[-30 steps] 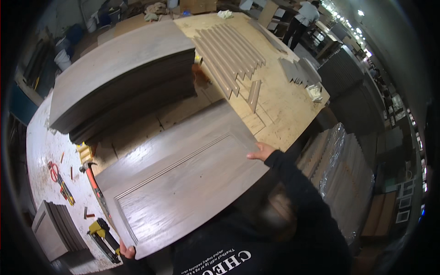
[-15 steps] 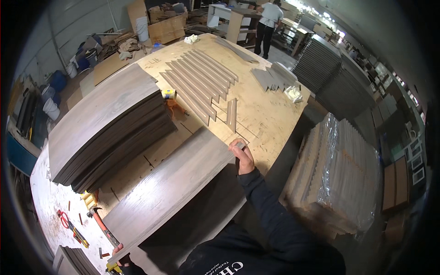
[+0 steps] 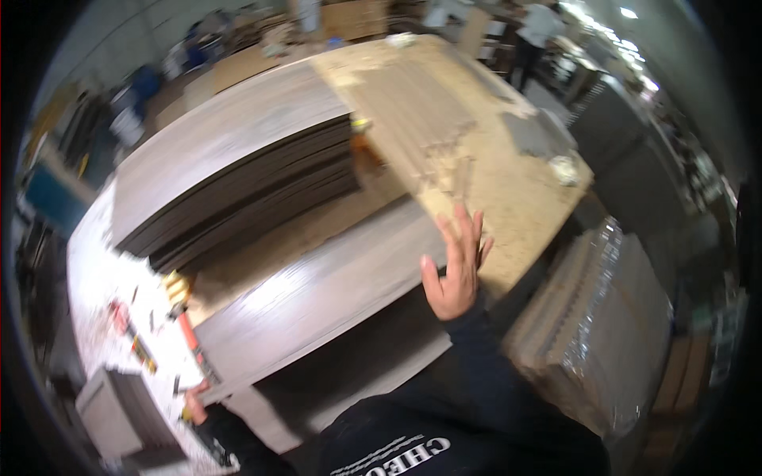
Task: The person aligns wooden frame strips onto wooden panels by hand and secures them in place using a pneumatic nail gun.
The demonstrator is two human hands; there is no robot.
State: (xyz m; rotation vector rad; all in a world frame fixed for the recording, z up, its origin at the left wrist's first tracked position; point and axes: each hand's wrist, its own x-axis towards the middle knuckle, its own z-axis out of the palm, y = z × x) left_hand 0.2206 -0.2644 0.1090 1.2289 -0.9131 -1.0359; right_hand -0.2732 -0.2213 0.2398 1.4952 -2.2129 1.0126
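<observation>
A long grey-brown wood panel (image 3: 317,289) lies in front of me, forming the top of a boxy piece with a dark open side facing me. My right hand (image 3: 456,274) is open, palm over the panel's right end, fingers spread and holding nothing. At the panel's left end my left hand (image 3: 196,403) is closed around the corner, blurred, with a bit of yellow beside it that I cannot make out. A hammer with an orange-red handle (image 3: 191,337) lies against the panel's far left edge. Red-handled scissors (image 3: 119,316) lie farther left, blurred.
Behind the panel stands a tall stack of wood boards (image 3: 230,174). Notched wood strips (image 3: 409,107) cover part of the worktable (image 3: 528,210). A plastic-wrapped stack (image 3: 591,317) stands to the right, smaller boards (image 3: 119,412) at lower left. Another person (image 3: 536,40) is far back.
My right hand has opened from its closed grip at the panel's right end and spread its fingers. The whole view has swung, shifting the scene rightward, and is blurred.
</observation>
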